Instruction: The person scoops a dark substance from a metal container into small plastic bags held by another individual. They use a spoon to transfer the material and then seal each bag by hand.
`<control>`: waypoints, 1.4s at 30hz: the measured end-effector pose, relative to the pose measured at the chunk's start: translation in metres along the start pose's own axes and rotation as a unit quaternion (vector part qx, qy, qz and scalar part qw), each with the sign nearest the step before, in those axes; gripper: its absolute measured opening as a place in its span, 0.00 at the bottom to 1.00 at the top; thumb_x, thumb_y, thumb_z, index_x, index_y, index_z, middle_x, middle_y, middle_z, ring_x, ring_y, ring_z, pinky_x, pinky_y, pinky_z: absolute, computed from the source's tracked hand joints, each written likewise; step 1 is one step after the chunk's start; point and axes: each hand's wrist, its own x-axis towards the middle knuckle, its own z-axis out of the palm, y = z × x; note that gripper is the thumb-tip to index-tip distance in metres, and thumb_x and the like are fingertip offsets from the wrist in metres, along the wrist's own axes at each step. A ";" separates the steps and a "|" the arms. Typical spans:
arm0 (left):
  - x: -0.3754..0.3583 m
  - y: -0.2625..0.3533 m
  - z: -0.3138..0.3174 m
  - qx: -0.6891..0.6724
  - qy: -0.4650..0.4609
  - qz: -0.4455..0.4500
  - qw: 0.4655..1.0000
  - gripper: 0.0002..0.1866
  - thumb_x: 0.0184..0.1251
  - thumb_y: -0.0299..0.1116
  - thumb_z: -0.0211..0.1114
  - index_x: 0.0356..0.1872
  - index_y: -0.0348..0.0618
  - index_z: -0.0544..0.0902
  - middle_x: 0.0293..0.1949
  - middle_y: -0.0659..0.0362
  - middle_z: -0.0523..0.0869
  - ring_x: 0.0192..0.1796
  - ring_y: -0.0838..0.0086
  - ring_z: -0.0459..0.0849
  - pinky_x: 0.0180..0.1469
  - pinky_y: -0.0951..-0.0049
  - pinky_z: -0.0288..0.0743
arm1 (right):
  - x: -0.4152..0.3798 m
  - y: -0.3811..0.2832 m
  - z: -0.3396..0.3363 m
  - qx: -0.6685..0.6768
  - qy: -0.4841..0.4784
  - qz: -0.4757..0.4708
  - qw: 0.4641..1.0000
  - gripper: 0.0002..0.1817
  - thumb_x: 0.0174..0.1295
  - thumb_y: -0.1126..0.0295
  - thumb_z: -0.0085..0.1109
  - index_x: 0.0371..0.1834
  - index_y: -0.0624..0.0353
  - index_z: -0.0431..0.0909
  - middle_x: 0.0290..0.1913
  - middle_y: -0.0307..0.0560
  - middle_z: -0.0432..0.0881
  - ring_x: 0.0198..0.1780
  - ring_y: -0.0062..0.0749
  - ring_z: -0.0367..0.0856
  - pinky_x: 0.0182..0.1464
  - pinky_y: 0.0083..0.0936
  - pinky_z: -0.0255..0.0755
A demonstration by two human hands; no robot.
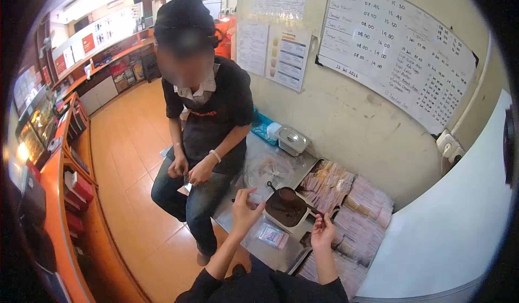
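Note:
A rectangular metal pan holding dark brown powder stands on the steel counter in front of me. Over its far part sits a small round strainer with brown powder in it. Its dark handle points right, and a small loop sticks out on its left. My right hand has its fingers closed on the handle's end. My left hand is held up at the pan's left side, fingers curved and apart, with nothing in it. Below the pan lies a small clear packet with a printed label.
Many small filled plastic packets cover the counter's right side. Behind the pan are a clear plastic bag, a lidded steel container and a blue basket. A person sits at the counter's left, hands together on a small item.

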 end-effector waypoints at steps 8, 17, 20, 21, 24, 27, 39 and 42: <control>0.001 -0.011 0.013 -0.001 -0.036 0.008 0.999 0.25 0.48 0.29 0.73 0.51 0.40 0.78 0.40 0.55 0.79 0.25 0.74 0.79 0.30 0.74 0.74 | 0.006 0.019 -0.043 -0.017 0.048 0.005 0.999 0.14 0.69 0.66 0.55 0.46 0.69 0.78 0.33 0.48 0.82 0.28 0.19 0.78 0.31 0.09 0.74; 0.001 -0.004 0.040 0.007 -0.109 -0.004 0.994 0.29 0.48 0.30 0.72 0.54 0.38 0.75 0.42 0.51 0.79 0.29 0.66 0.81 0.35 0.68 0.76 | -0.020 -0.021 0.027 -0.048 0.010 -0.074 0.996 0.13 0.69 0.65 0.55 0.43 0.67 0.79 0.32 0.44 0.83 0.30 0.18 0.79 0.32 0.11 0.71; -0.001 -0.003 0.051 0.019 -0.117 0.020 0.993 0.31 0.48 0.30 0.72 0.57 0.38 0.73 0.43 0.48 0.78 0.37 0.58 0.82 0.42 0.63 0.76 | -0.025 -0.029 0.045 -0.046 -0.006 -0.104 0.993 0.14 0.68 0.65 0.57 0.44 0.69 0.78 0.31 0.44 0.82 0.27 0.16 0.77 0.30 0.08 0.72; -0.001 0.001 0.053 0.019 -0.124 0.022 0.992 0.32 0.49 0.30 0.72 0.58 0.36 0.72 0.43 0.47 0.78 0.41 0.54 0.81 0.44 0.62 0.76 | -0.027 -0.030 0.048 -0.047 -0.006 -0.104 0.993 0.14 0.68 0.65 0.57 0.44 0.69 0.78 0.31 0.44 0.82 0.27 0.16 0.77 0.30 0.08 0.72; -0.003 0.003 0.061 0.012 -0.137 0.021 0.990 0.35 0.49 0.31 0.71 0.60 0.33 0.70 0.43 0.46 0.78 0.45 0.52 0.80 0.47 0.60 0.75 | -0.031 -0.033 0.055 -0.082 -0.016 -0.148 0.986 0.14 0.68 0.64 0.57 0.42 0.69 0.80 0.30 0.45 0.83 0.28 0.19 0.79 0.31 0.12 0.72; -0.002 0.002 0.070 0.011 -0.108 0.070 0.992 0.38 0.48 0.31 0.73 0.63 0.33 0.68 0.43 0.47 0.78 0.36 0.60 0.80 0.40 0.65 0.75 | -0.037 -0.032 0.063 -0.114 -0.020 -0.180 0.977 0.15 0.68 0.64 0.58 0.42 0.68 0.80 0.29 0.45 0.83 0.28 0.19 0.79 0.31 0.12 0.71; -0.003 0.011 0.081 -0.024 -0.121 0.046 0.991 0.43 0.47 0.30 0.73 0.67 0.33 0.62 0.45 0.44 0.79 0.46 0.53 0.81 0.49 0.62 0.75 | -0.056 -0.034 0.075 -0.277 -0.071 -0.321 0.903 0.15 0.70 0.63 0.54 0.42 0.67 0.81 0.29 0.46 0.84 0.26 0.20 0.78 0.29 0.16 0.68; -0.003 0.007 0.085 -0.033 -0.117 0.062 0.991 0.43 0.47 0.30 0.73 0.67 0.34 0.62 0.44 0.44 0.79 0.45 0.53 0.81 0.48 0.62 0.75 | -0.063 -0.034 0.081 -0.302 -0.074 -0.344 0.886 0.16 0.70 0.62 0.53 0.42 0.68 0.81 0.29 0.47 0.83 0.26 0.23 0.79 0.28 0.17 0.68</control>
